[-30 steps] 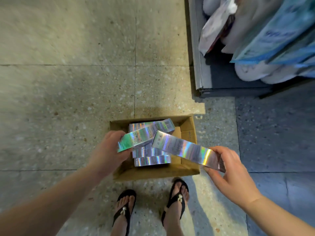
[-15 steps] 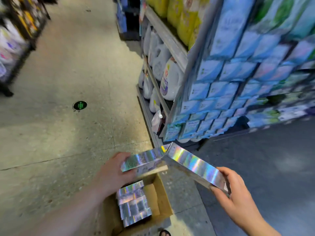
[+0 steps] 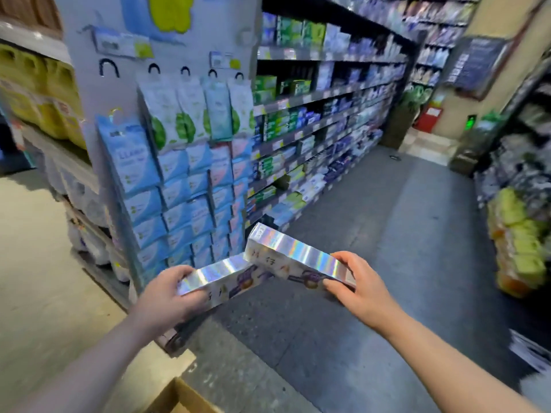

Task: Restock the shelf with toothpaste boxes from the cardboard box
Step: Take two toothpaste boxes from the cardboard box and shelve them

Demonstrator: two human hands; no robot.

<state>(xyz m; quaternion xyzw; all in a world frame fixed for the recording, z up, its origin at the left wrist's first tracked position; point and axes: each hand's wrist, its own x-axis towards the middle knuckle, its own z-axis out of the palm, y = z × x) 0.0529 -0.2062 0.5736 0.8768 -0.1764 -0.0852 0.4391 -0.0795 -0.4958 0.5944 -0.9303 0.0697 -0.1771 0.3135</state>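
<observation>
Two toothpaste boxes are in view, one to each hand. The left hand (image 3: 170, 296) curls round the near end of the left toothpaste box (image 3: 219, 277), and the right hand (image 3: 359, 286) pinches the near end of the right toothpaste box (image 3: 295, 257), thumb below and fingers over the top. Each box runs lengthwise away from its hand and inward, so the two far ends meet in a shallow V between the hands, the right one lying just over the left. The shelf (image 3: 334, 92) they are probably meant for stands ahead of and above both hands, its stocked tiers running off along the aisle. It is on the right hand's side, so that hand looks the nearer. Directly beyond the left hand is an end panel of hanging packets (image 3: 190, 120). One cardboard box (image 3: 182, 396) shows only a corner, low beneath the left forearm; its contents are hidden. A dark shape under the left hand is too blurred to name.
</observation>
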